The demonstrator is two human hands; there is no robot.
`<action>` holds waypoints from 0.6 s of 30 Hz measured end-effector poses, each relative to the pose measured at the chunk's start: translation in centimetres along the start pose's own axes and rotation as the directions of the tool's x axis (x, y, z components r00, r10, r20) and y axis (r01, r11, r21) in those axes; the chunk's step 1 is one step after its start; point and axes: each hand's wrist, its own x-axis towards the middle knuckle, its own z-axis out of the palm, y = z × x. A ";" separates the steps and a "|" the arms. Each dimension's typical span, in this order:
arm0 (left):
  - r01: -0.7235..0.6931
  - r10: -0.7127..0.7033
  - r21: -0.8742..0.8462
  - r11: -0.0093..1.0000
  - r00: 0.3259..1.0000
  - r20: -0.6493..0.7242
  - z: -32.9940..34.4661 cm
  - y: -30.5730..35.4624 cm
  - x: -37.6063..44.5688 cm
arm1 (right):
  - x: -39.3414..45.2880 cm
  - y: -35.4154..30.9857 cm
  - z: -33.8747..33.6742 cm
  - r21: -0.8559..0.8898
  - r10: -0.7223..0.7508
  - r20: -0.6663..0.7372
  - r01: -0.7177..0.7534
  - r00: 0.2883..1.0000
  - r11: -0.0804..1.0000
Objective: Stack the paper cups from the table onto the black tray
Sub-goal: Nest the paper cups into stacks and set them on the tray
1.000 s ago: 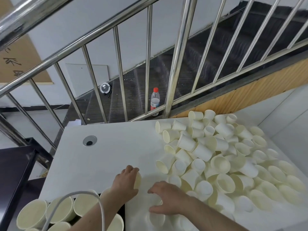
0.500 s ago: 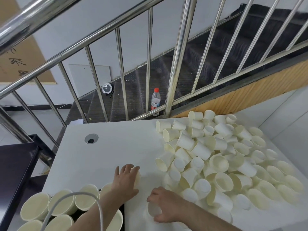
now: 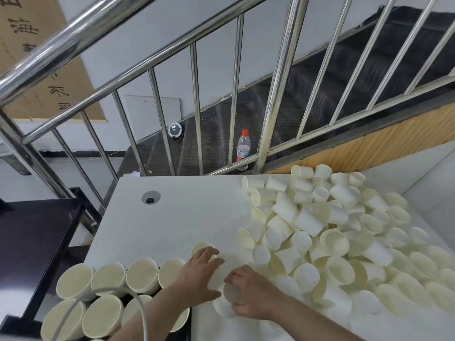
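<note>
There is one view only, from a camera worn on the person's head, wide-angled so that straight lines bow toward the edges; it looks forward and steeply down over the near edge of the white table (image 3: 172,217), which fills the lower half of the picture; both forearms enter from the bottom edge, with the left hand (image 3: 199,271) and right hand (image 3: 251,294) close below the lens; the heap of paper cups (image 3: 332,232) spreads to the right, the cups on the tray sit at the lower left; further off, the steel railing (image 3: 278,94) crosses the upper half, with dark stairs (image 3: 320,89) beyond it.
</note>
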 end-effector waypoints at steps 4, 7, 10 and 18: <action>0.044 -0.037 -0.061 0.997 0.994 0.106 -0.4 0.7 -0.5 | -0.4 0.0 -0.2 0.128 0.083 -0.061 -0.075 0.995 0.989; 0.066 -0.051 -0.093 0.993 0.988 0.147 -0.2 0.8 -0.6 | -0.5 0.1 -0.3 0.313 0.201 -0.091 -0.163 0.975 0.936; 0.117 -0.091 -0.127 0.985 0.977 0.191 0.2 0.8 -0.9 | -0.5 0.3 -0.2 0.487 0.326 -0.109 -0.235 0.939 0.841; 0.212 -0.187 -0.409 0.888 0.977 0.099 0.4 0.9 -0.9 | -0.6 0.1 -2.0 0.915 0.545 -0.013 -0.210 0.839 0.345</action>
